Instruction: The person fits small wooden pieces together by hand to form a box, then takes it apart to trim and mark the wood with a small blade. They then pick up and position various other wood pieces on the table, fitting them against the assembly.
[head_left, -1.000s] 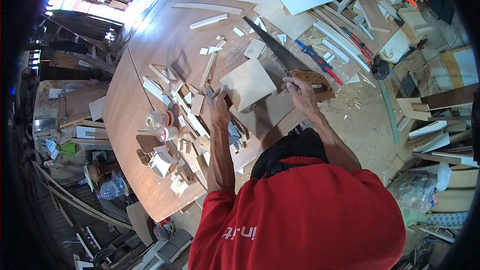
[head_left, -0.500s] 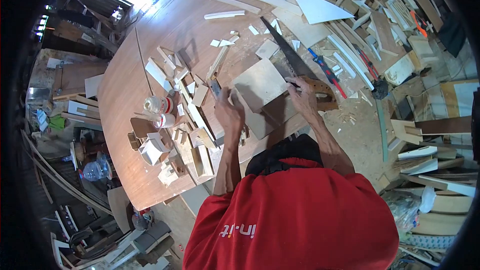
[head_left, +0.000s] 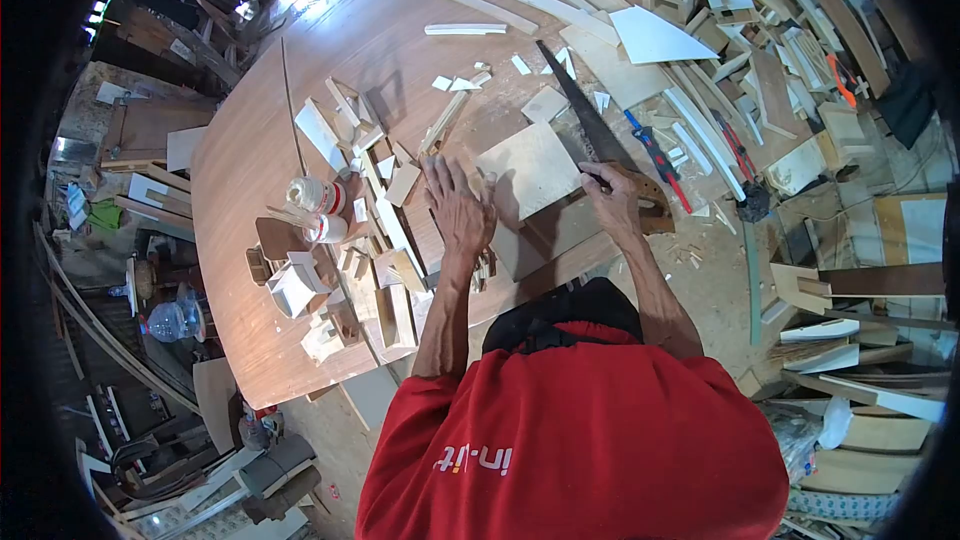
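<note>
A square piece of pale plywood [head_left: 537, 172] lies on the wooden table between my hands. At its left edge, my left hand [head_left: 462, 215] is open, fingers spread, with nothing visible in it. My right hand [head_left: 612, 202] is by the board's right edge, its fingers closed around a thin dark stick, perhaps a pencil [head_left: 597, 180]. Just beyond the right hand lies a handsaw [head_left: 583, 105], its wooden handle [head_left: 652, 202] partly behind that hand. Small wooden frames and offcuts [head_left: 393, 215] are gathered to the left of my left hand.
Two white jars [head_left: 318, 196] stand at the left on the table [head_left: 240, 160]. A red and blue tool [head_left: 660, 162] lies right of the saw. Wood strips [head_left: 470, 5] and a white panel [head_left: 655, 35] are at the far side. Scrap wood is piled along the right.
My left hand has opened, its fingers now spread beside the plywood; the small block formerly at its fingertips is no longer distinguishable. The plywood appears lower and flatter. My right hand stays nearly in place.
</note>
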The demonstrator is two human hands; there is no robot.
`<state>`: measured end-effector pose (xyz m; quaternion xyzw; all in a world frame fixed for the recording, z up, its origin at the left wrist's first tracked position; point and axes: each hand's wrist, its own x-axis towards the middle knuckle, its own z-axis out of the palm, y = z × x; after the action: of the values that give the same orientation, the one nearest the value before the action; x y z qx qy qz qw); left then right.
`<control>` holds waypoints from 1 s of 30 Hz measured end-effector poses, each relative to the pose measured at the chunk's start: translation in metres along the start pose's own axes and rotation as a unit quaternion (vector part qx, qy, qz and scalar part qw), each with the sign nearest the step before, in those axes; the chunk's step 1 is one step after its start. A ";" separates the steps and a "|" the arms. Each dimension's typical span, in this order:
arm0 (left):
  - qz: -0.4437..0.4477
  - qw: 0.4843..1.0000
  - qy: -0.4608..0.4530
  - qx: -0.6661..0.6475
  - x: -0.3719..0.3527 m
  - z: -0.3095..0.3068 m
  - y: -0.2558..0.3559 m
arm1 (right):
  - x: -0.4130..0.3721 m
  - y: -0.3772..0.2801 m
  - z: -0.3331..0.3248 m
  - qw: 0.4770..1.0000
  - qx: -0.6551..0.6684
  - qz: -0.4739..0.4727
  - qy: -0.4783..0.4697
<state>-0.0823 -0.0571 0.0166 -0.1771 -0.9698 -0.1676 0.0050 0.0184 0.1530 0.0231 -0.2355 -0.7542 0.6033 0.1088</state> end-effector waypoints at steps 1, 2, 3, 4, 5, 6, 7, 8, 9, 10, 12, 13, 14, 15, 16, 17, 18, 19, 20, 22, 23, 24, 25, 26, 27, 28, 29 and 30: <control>0.028 0.999 0.042 -0.009 0.002 0.001 0.001 | 0.000 0.001 0.000 1.000 0.005 -0.001 0.000; 0.053 0.995 0.084 -0.018 0.004 0.002 0.002 | 0.000 0.002 0.000 1.000 0.009 -0.004 -0.002; 0.050 0.995 0.088 -0.019 0.004 0.000 0.013 | 0.001 0.005 0.002 1.000 0.007 -0.007 -0.005; 0.142 0.989 0.034 -0.012 0.004 -0.003 0.033 | 0.002 0.009 0.002 1.000 0.019 -0.008 0.000; 0.233 0.972 -0.021 -0.006 0.005 -0.004 0.048 | 0.003 0.014 0.003 1.000 0.030 -0.008 0.006; 0.231 0.973 -0.018 -0.007 0.009 0.002 0.052 | 0.004 0.018 0.004 1.000 0.028 -0.012 0.004; 0.264 0.962 -0.066 -0.011 0.015 0.008 0.055 | 0.005 0.020 0.004 1.000 0.025 -0.013 0.003; 0.298 0.948 -0.114 -0.015 0.020 0.013 0.055 | 0.006 0.023 0.003 1.000 0.022 -0.015 0.004; 0.299 0.948 -0.111 -0.016 0.022 0.011 0.053 | 0.006 0.022 0.002 1.000 0.021 -0.018 0.005; 0.230 0.967 -0.108 0.008 0.025 0.007 0.045 | 0.005 0.021 0.002 1.000 0.013 -0.011 0.004; 0.094 0.993 -0.069 0.017 0.030 -0.002 0.024 | 0.001 0.011 0.001 1.000 -0.007 -0.022 0.012; 0.097 0.993 -0.069 0.018 0.030 0.000 0.011 | 0.001 0.011 0.002 1.000 -0.006 -0.022 0.016; 0.035 0.999 -0.007 0.000 0.029 0.003 0.000 | 0.001 0.013 0.003 1.000 0.010 -0.013 0.009; -0.028 0.998 0.055 -0.019 0.027 -0.002 -0.001 | 0.000 0.015 0.003 1.000 0.026 -0.003 0.003; -0.024 0.998 0.056 -0.022 0.024 -0.004 0.001 | 0.000 0.017 0.005 1.000 0.025 -0.005 0.008; 0.046 0.997 0.065 0.007 0.019 -0.005 0.004 | 0.000 0.020 0.007 0.998 0.001 -0.057 0.041; 0.113 0.990 0.074 0.036 0.013 -0.011 0.010 | -0.002 0.021 0.009 0.991 -0.024 -0.108 0.072; 0.114 0.990 0.076 0.032 0.007 -0.012 0.017 | -0.003 0.020 0.011 0.991 -0.027 -0.110 0.074; 0.156 0.986 0.052 0.041 0.001 -0.011 0.024 | -0.005 0.018 0.013 0.984 -0.049 -0.142 0.091; 0.198 0.980 0.036 -0.006 -0.010 -0.021 0.037 | -0.007 0.015 0.014 0.975 -0.073 -0.177 0.110; 0.200 0.979 0.038 -0.009 -0.010 -0.025 0.039 | -0.007 0.013 0.013 0.976 -0.043 -0.176 0.121; 0.201 0.974 0.022 -0.098 -0.009 -0.029 0.040 | -0.008 0.012 0.011 0.976 -0.013 -0.173 0.130; 0.199 0.962 0.006 -0.185 -0.009 -0.034 0.042 | -0.010 0.011 0.008 0.976 -0.014 -0.174 0.130; 0.219 0.947 0.053 -0.229 -0.007 -0.039 0.047 | -0.011 0.010 0.003 0.990 -0.017 -0.098 0.104; 0.220 0.947 0.057 -0.229 -0.005 -0.039 0.047 | -0.010 0.009 -0.001 0.997 -0.019 -0.022 0.078; 0.195 0.941 0.040 -0.275 -0.003 -0.038 0.046 | -0.008 0.011 -0.002 0.996 -0.020 -0.026 0.079; 0.171 0.932 0.021 -0.320 0.000 -0.037 0.047 | -0.006 0.016 -0.004 0.995 -0.027 -0.045 0.090; 0.168 0.934 0.033 -0.315 0.003 -0.038 0.051 | -0.005 0.012 -0.007 0.992 -0.035 -0.062 0.100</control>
<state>-0.0693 -0.0236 0.0688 -0.3246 -0.8226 -0.4668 0.0086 0.0283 0.1582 0.0135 -0.2508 -0.7735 0.5417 0.2128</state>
